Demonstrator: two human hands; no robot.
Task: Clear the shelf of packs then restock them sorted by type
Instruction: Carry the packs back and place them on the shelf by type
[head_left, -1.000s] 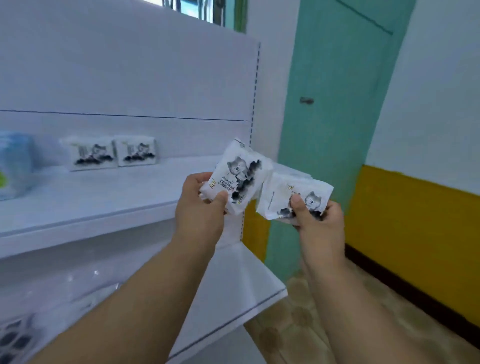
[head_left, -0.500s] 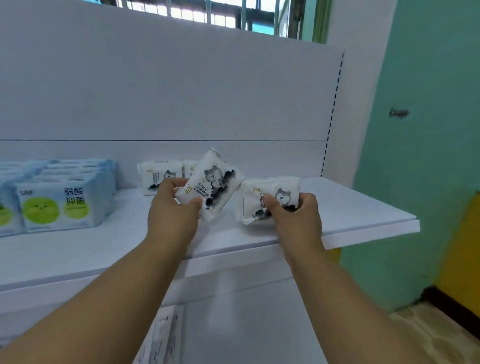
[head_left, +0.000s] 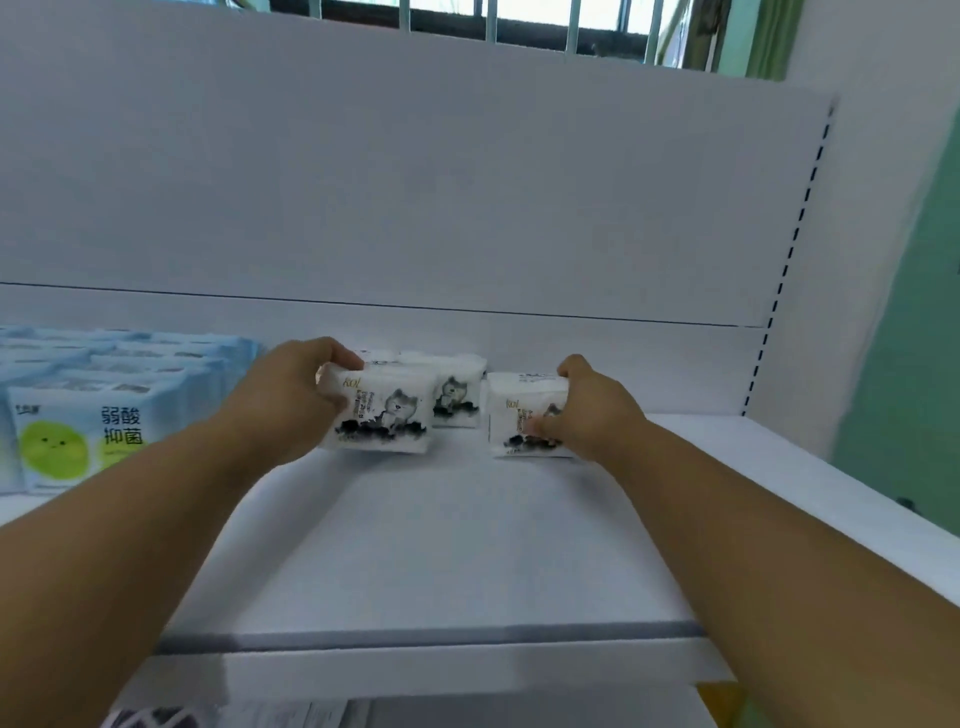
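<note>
On the white shelf (head_left: 467, 545), the left hand (head_left: 291, 395) grips one cat-print pack (head_left: 382, 413) and the right hand (head_left: 592, 410) pinches a second cat-print pack (head_left: 519, 415), both upright at or just above the shelf board; behind the left pack, two more cat-print packs (head_left: 457, 392) stand against the back panel. Left of those, blue packs (head_left: 104, 410) are grouped together; restocking looks well under way, with these two left to settle.
</note>
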